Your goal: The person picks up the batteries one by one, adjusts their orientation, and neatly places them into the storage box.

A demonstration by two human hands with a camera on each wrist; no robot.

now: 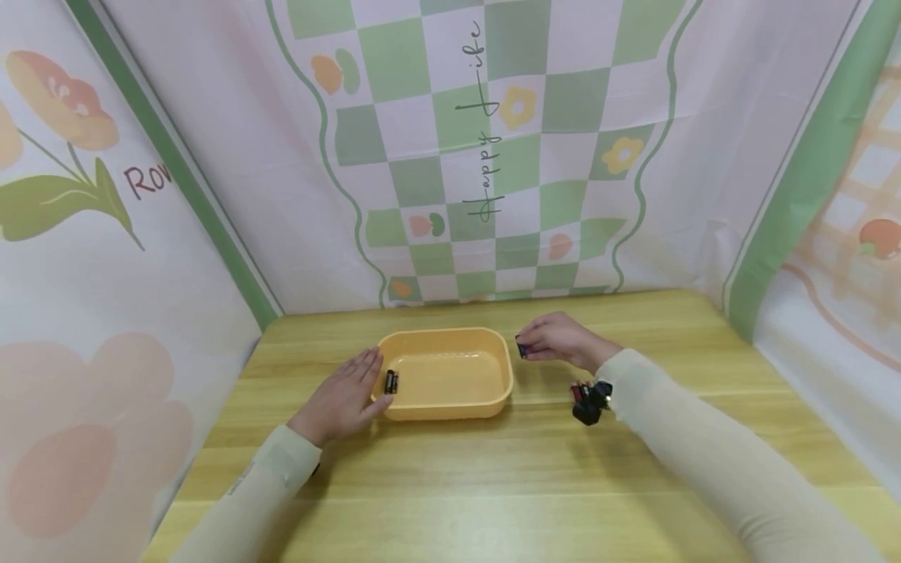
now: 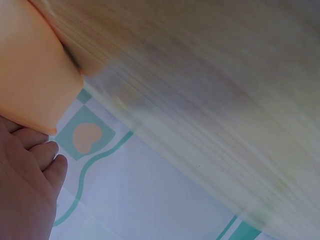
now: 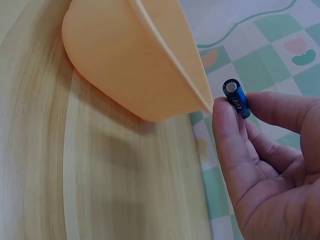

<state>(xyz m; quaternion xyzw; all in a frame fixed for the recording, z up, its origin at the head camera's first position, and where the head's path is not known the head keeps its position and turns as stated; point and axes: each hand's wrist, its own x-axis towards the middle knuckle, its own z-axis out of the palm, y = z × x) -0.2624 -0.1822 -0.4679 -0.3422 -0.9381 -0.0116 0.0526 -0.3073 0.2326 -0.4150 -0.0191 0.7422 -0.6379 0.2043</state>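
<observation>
Between the right-hand fingers [image 3: 227,140], a battery [image 3: 238,101] tilts, silver end [image 3: 231,87] wristward.

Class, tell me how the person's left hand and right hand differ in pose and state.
The left hand touches the tray; the right hand is apart from it. The left hand's fingers lie fairly straight, while the right hand's curl to pinch a blue battery. Both come out of pale sleeves.

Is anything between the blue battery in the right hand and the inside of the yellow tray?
Only the right wall of the yellow tray: the right hand holds the blue battery just outside it. Nothing else visible stands between; the left hand is at the opposite end.
</observation>
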